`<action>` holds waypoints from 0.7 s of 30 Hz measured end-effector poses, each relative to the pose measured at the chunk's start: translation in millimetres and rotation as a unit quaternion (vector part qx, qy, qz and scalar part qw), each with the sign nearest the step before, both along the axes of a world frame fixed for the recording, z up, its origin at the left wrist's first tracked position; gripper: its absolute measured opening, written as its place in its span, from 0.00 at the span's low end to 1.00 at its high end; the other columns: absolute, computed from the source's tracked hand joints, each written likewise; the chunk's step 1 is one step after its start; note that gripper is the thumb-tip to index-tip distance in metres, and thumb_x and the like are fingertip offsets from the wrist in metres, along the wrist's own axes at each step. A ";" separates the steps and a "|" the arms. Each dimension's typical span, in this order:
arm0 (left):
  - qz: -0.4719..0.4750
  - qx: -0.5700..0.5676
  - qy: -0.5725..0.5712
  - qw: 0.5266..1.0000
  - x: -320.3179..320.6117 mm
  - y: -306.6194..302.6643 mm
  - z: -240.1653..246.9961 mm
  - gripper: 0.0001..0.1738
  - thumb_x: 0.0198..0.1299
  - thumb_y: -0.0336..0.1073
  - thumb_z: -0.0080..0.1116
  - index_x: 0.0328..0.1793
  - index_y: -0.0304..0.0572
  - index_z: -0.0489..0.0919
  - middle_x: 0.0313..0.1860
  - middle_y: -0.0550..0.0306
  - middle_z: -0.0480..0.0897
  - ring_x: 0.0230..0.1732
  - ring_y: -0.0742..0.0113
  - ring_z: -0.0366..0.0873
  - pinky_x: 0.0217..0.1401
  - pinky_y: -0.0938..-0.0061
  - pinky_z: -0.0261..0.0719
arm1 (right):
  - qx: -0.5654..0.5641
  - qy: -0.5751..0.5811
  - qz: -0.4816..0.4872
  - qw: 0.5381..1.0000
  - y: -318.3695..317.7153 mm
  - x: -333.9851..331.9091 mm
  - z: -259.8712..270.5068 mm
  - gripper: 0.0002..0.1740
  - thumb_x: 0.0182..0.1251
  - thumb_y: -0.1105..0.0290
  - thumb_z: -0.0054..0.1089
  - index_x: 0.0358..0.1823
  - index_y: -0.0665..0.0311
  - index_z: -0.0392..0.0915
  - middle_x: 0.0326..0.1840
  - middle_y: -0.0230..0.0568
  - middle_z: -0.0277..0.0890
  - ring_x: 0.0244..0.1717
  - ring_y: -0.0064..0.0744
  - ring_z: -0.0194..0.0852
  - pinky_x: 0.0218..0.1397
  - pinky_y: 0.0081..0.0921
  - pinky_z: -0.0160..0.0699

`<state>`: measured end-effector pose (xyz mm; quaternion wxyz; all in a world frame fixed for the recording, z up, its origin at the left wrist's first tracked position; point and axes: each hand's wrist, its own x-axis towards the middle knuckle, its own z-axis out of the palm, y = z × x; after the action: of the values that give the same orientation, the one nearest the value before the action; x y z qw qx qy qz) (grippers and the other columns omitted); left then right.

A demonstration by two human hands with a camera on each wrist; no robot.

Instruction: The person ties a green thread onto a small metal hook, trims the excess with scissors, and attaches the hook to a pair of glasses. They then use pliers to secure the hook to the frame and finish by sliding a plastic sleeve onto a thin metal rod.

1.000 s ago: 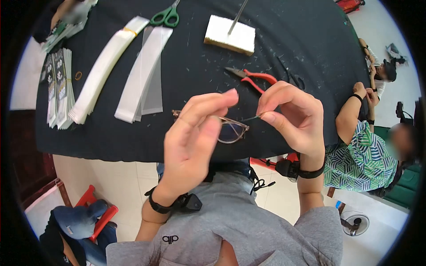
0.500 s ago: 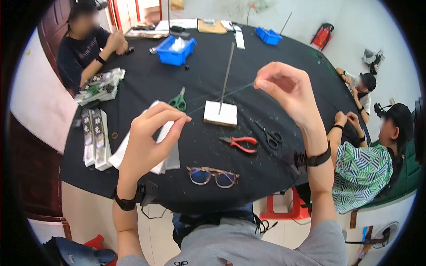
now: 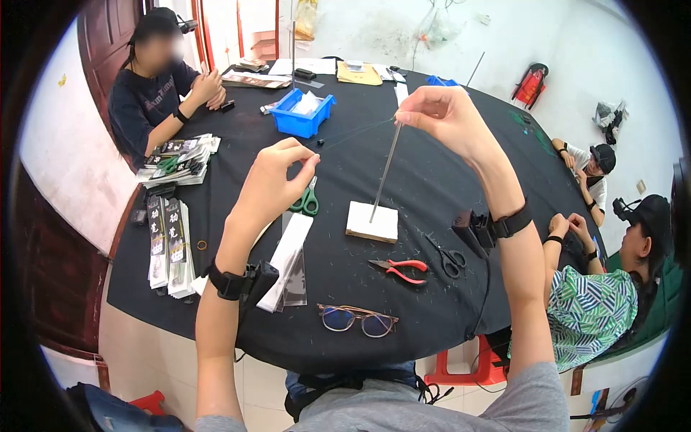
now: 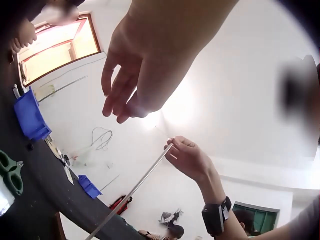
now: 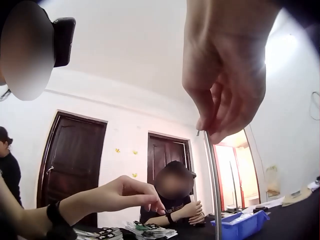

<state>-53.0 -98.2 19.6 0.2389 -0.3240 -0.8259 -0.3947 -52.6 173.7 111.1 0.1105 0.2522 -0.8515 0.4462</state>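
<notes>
A thin dark thread (image 3: 356, 132) stretches between the two raised hands. My left hand (image 3: 272, 180) pinches one end between thumb and fingertips. At the top of an upright metal rod (image 3: 386, 169), my right hand (image 3: 450, 122) pinches the other end. The rod stands in a white block (image 3: 372, 221) on the black-covered table. In the right wrist view the right fingertips are right at the rod's tip (image 5: 210, 150); whether they touch it I cannot tell.
Red-handled pliers (image 3: 399, 269), black scissors (image 3: 451, 261) and glasses (image 3: 358, 320) lie nearer the body. Green scissors (image 3: 308, 199) and white strips (image 3: 288, 259) are below the left hand. A blue bin (image 3: 304, 117) stands farther back. People sit around the table.
The view has tilted up from the table. Both hands have risen away from the glasses, spread apart with the thread between them, and the right hand has reached the rod's top.
</notes>
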 end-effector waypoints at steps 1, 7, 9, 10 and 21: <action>-0.002 -0.002 -0.009 1.000 -1.4 0.4 -2.0 0.07 0.60 0.29 0.58 0.38 0.31 0.83 0.32 0.51 0.82 0.31 0.67 0.78 0.35 0.75 0.74 | 0.005 -0.018 0.006 1.000 0.0 0.0 -0.3 0.04 0.61 0.76 0.65 0.35 0.68 0.82 0.35 0.36 0.82 0.40 0.23 0.80 0.49 0.23 0.77; -0.019 -0.004 -0.017 1.000 -5.3 4.8 -12.9 0.08 0.60 0.31 0.58 0.37 0.31 0.83 0.31 0.51 0.82 0.31 0.67 0.77 0.36 0.74 0.73 | 0.000 0.005 0.042 0.999 -0.3 3.3 -0.6 0.05 0.62 0.75 0.64 0.37 0.69 0.81 0.36 0.40 0.84 0.41 0.27 0.82 0.51 0.24 0.78; -0.027 -0.007 -0.005 1.000 -6.9 5.6 -15.9 0.09 0.60 0.32 0.58 0.37 0.32 0.84 0.32 0.52 0.82 0.31 0.67 0.78 0.36 0.75 0.74 | 0.008 0.020 0.041 0.999 -0.3 2.7 -1.9 0.04 0.63 0.76 0.63 0.37 0.68 0.81 0.36 0.41 0.84 0.42 0.28 0.83 0.51 0.24 0.79; -0.022 -0.008 -0.013 1.000 -7.5 6.4 -18.3 0.09 0.60 0.32 0.58 0.37 0.32 0.84 0.32 0.52 0.82 0.31 0.67 0.78 0.36 0.75 0.74 | 0.016 0.025 0.048 0.998 2.5 0.8 -2.1 0.04 0.63 0.76 0.62 0.38 0.68 0.81 0.36 0.41 0.84 0.42 0.28 0.83 0.52 0.24 0.79; -0.057 -0.003 -0.034 0.998 -16.1 15.6 -27.1 0.09 0.61 0.33 0.57 0.39 0.34 0.84 0.33 0.52 0.83 0.33 0.66 0.79 0.40 0.74 0.76 | 0.031 0.032 0.066 0.997 7.2 -6.9 -2.8 0.07 0.65 0.73 0.61 0.40 0.70 0.81 0.37 0.42 0.84 0.43 0.29 0.84 0.52 0.24 0.80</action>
<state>-69.1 -82.6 -7.6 0.1870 -0.3577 -0.8152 -0.4154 -59.5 180.9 108.3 0.1006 0.3254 -0.8426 0.4173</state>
